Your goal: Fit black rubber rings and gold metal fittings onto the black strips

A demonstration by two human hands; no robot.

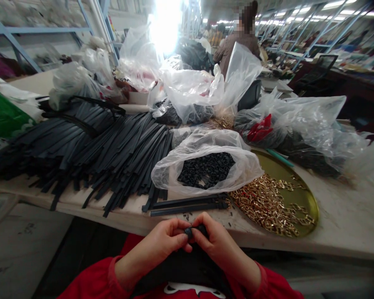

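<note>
— So, what's lying before you?

— I'm facing a heap of black straps (90, 145), a bag of black loops (205, 168), a tray of gold buckles (311, 203).

— And your hands?

— My left hand (165, 241) and right hand (215, 241) are together pinching a small black piece (193, 230) at the table edge (330, 245).

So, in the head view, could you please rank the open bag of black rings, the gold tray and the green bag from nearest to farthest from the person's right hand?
1. Gold tray, just up and right of the right hand.
2. Open bag of black rings, straight ahead on the table; close to the tray's distance.
3. Green bag, far left edge.
</note>
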